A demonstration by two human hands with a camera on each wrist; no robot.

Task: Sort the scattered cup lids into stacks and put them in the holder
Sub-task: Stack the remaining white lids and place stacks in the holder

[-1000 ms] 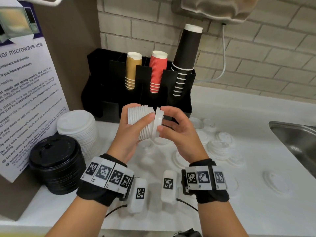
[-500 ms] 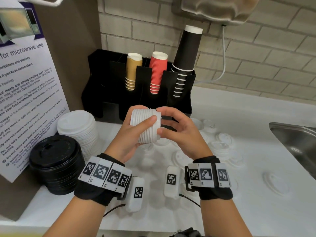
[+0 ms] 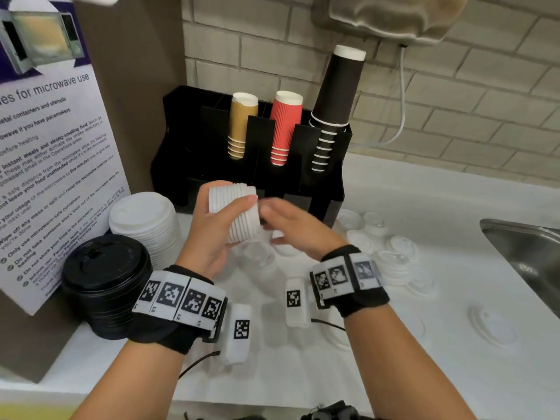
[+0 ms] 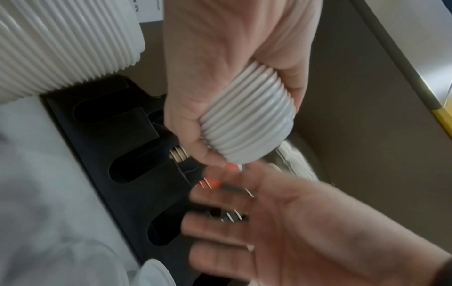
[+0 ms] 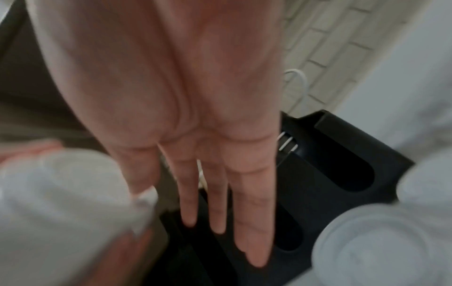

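Note:
My left hand [image 3: 212,225] grips a stack of small white lids [image 3: 236,215] lying sideways in the air in front of the black holder [image 3: 330,189]. The same lid stack [image 4: 249,123] shows ribbed in the left wrist view, wrapped by my left hand's fingers [image 4: 195,143]. My right hand [image 3: 291,221] is just right of the stack with fingers straight, holding nothing; its fingers [image 5: 252,212] point down toward the holder's front slots [image 5: 354,174]. Loose white lids [image 3: 394,256] lie scattered on the white counter [image 3: 454,374] to the right.
A tall stack of larger white lids [image 3: 145,225] and a stack of black lids [image 3: 106,283] stand at the left. The holder carries tan, red and black cup stacks [image 3: 285,128]. A steel sink [image 3: 527,253] sits at the right; a poster board [image 3: 51,147] at the left.
My right hand pressed a lid onto the end of the stack, then let go and moved slightly right with fingers straightened. My left hand keeps gripping the stack.

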